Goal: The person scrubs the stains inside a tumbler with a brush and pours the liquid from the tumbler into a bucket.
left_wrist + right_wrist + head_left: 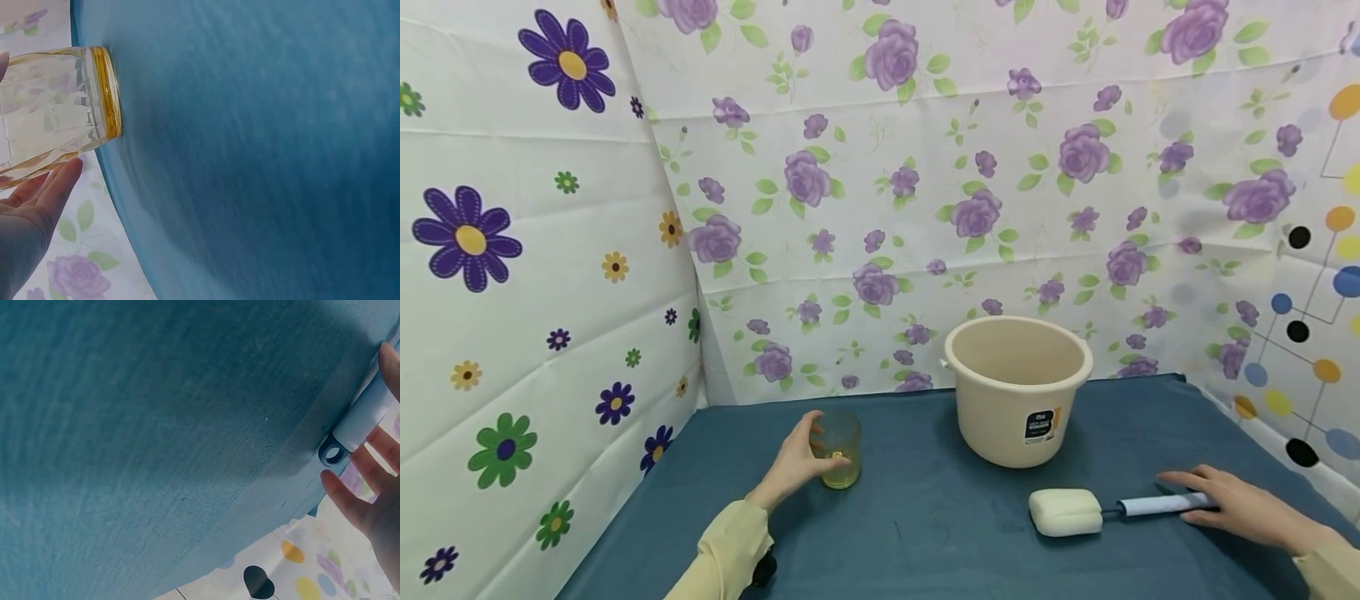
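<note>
A clear glass cup (841, 446) with a yellowish base stands on the blue cloth, left of centre. Around its near side spreads my left hand (797, 467), the thumb in front and the fingers at its left; in the left wrist view the fingers look straight beside the glass (50, 112). On the right lies a sponge brush with a cream head (1066, 512) and a pale blue handle (1161, 504). My right hand (1243, 508) is spread over the handle's end, fingers not closed round it. The right wrist view shows a hanging loop (333, 452) at that end.
A beige bucket (1018, 417) with a dark label stands behind the brush, near the back edge of the blue-covered table (925, 533). Flowered and dotted curtains (880, 208) enclose the back and both sides.
</note>
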`<act>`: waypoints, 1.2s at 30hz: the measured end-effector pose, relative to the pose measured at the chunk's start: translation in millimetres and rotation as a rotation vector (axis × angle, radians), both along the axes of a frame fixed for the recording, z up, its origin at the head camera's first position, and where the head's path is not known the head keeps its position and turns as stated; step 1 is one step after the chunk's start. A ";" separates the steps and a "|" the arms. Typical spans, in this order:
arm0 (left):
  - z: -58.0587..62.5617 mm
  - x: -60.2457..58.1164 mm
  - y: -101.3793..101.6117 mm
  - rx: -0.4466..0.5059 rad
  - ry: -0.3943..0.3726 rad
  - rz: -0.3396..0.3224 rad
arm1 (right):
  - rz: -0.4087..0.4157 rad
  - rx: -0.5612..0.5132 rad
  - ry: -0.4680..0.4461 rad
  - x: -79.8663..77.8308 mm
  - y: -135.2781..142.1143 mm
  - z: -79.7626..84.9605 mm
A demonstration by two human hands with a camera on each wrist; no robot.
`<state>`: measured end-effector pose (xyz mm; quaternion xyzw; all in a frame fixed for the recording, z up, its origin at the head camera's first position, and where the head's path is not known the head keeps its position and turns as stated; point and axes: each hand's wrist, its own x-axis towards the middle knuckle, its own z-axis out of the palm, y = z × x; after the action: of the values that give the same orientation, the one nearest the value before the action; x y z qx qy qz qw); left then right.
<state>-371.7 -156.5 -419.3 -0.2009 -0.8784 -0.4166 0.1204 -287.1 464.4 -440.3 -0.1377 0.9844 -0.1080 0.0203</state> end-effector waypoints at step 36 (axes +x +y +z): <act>-3.0 17.6 34.8 0.027 -0.004 -0.215 | 0.018 -0.010 -0.047 1.7 0.8 1.3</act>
<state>-354.1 -121.7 -422.3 -0.2915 -0.8463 -0.4393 0.0758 -285.5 465.3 -439.0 -0.1441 0.9818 -0.1160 0.0437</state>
